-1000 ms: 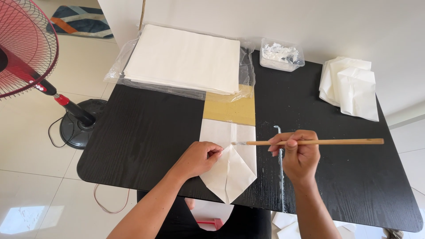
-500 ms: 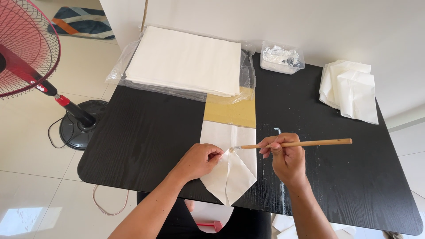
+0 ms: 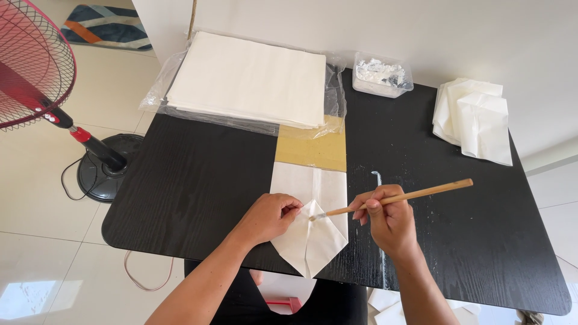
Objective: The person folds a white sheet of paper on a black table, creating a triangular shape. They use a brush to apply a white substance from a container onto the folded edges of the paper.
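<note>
R hand [image 3: 390, 219] grips brush [image 3: 397, 197], L hand [image 3: 271, 215] pinches folded paper [image 3: 312, 222] flap near table [image 3: 198, 180] edge.

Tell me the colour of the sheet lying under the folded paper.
Mustard yellow sheet, under the white folded paper; head view.

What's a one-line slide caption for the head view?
Left hand pins a folded white paper on a black table while the right hand touches a wooden brush to it.
</note>
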